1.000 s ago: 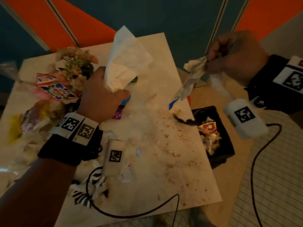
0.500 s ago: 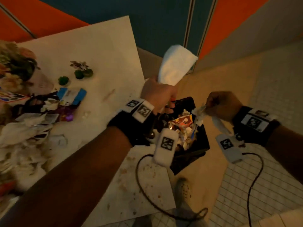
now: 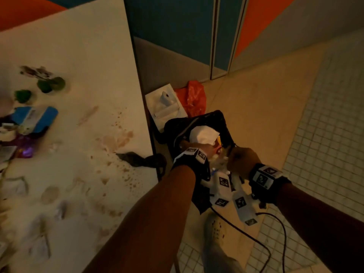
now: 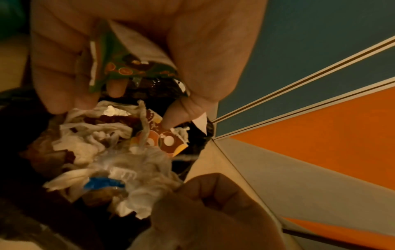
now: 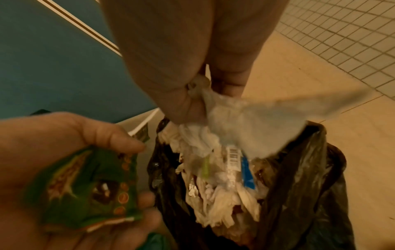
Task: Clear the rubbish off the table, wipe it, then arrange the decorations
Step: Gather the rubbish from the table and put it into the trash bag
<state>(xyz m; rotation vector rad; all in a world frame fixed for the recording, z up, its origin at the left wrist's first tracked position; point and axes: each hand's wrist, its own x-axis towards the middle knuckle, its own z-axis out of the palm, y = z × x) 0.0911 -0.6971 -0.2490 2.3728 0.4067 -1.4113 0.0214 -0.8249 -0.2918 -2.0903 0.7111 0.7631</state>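
Both hands hover at the mouth of the black bin bag (image 3: pixel 208 119) on the floor beside the table (image 3: pixel 78 46). My left hand (image 3: pixel 197 148) grips a white tissue (image 3: pixel 203 133) together with a green printed wrapper (image 4: pixel 132 67), which also lies in its palm in the right wrist view (image 5: pixel 85 182). My right hand (image 3: pixel 243 160) pinches a crumpled white tissue with clear plastic (image 5: pixel 235 121) just above the bag. The bag holds several tissues and wrappers (image 4: pixel 111 152).
A white tissue box (image 3: pixel 165 107) and an orange plastic bag (image 3: pixel 194 97) lie on the floor behind the bin. On the stained tabletop sit a blue packet (image 3: pixel 33 117), green decorations (image 3: pixel 51 84) and a dark scrap (image 3: pixel 137 159) at its edge. My shoe (image 3: pixel 215 231) stands below.
Both hands have gone from above the table and bin down to the bag's mouth, still holding their rubbish. The head view has swung right and down.
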